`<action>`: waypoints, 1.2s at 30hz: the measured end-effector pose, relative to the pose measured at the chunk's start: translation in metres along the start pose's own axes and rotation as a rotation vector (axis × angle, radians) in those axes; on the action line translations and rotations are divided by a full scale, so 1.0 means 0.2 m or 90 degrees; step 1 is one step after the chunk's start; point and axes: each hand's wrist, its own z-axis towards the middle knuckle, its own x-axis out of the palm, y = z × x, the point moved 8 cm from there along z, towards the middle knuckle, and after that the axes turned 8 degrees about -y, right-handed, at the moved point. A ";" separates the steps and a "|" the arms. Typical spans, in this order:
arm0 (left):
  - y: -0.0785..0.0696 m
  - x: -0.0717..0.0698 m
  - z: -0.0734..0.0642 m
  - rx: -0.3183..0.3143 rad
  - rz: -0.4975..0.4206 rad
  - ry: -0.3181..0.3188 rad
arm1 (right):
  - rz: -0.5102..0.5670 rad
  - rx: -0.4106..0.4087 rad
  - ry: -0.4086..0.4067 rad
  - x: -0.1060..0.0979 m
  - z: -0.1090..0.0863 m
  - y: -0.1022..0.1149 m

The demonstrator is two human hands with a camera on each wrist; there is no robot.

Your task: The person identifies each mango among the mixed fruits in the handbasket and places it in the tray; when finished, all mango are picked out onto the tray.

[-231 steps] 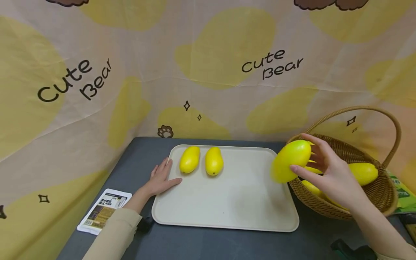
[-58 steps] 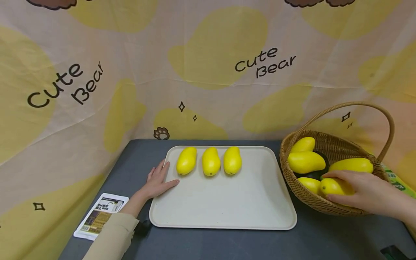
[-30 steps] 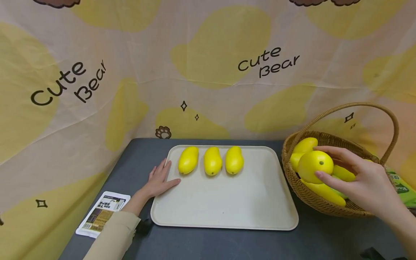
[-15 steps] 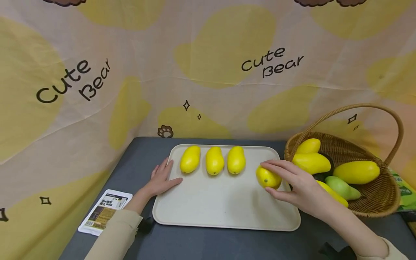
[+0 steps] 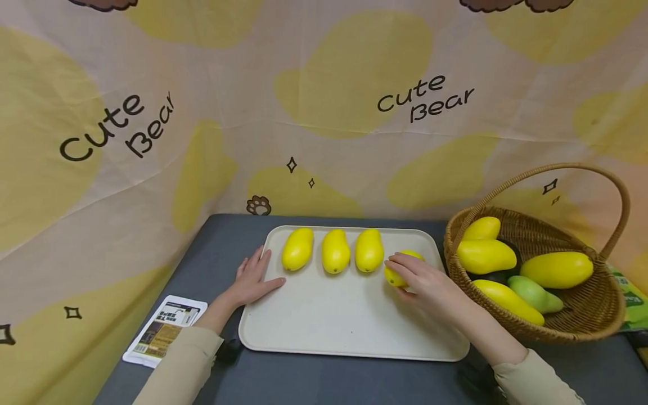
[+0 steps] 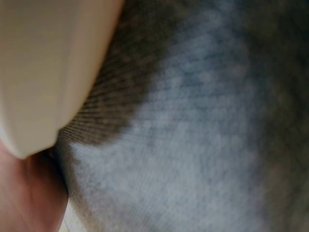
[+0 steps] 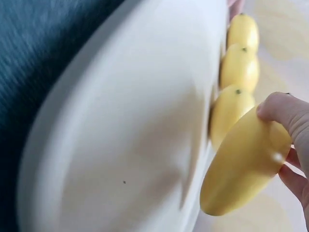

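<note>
In the head view my left hand (image 5: 252, 281) rests flat with spread fingers on the left rim of a cream tray (image 5: 349, 315). My right hand (image 5: 422, 281) grips a yellow mango (image 5: 396, 277) at the tray's back right, its fingers covering much of the fruit. In the right wrist view, thumb and fingers pinch that mango (image 7: 246, 164) by its upper end. To its left, a row of three yellow mangoes lies along the back of the tray: the left one (image 5: 297, 249), the middle one (image 5: 336, 251) and the right one (image 5: 369, 250).
A wicker basket (image 5: 582, 332) with a tall handle stands right of the tray. It holds several yellow mangoes (image 5: 557, 269), a green pear-shaped fruit (image 5: 534, 293) and something dark. A white-edged packet (image 5: 164, 331) lies at the left, and a green bag (image 5: 633, 298) shows behind the basket.
A third mango has joined the row since the oldest frame. My right hand has lifted another from the basket and carried it left to the tray. My left hand keeps its place.
</note>
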 end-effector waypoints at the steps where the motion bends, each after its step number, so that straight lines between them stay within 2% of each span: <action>1: 0.00 0.00 0.00 -0.002 0.002 0.002 | -0.004 -0.002 0.006 0.02 0.00 -0.01; 8: 0.01 0.02 0.00 0.005 0.010 0.002 | -0.042 -0.008 0.041 0.11 -0.04 -0.05; 12: 0.01 0.02 0.00 0.005 0.009 -0.003 | -0.054 0.007 0.052 0.13 -0.06 -0.07; 15: 0.01 0.01 0.01 0.003 0.013 -0.003 | -0.038 0.027 0.045 0.12 -0.07 -0.09; 25: 0.00 0.00 0.00 0.001 0.009 -0.005 | 0.045 0.146 -0.004 0.14 -0.10 -0.15; 29: 0.00 0.00 0.00 0.003 0.007 -0.008 | 0.062 0.199 -0.004 0.15 -0.10 -0.17; 36: 0.00 0.00 0.00 0.002 0.005 -0.007 | 0.081 0.256 -0.026 0.15 -0.10 -0.21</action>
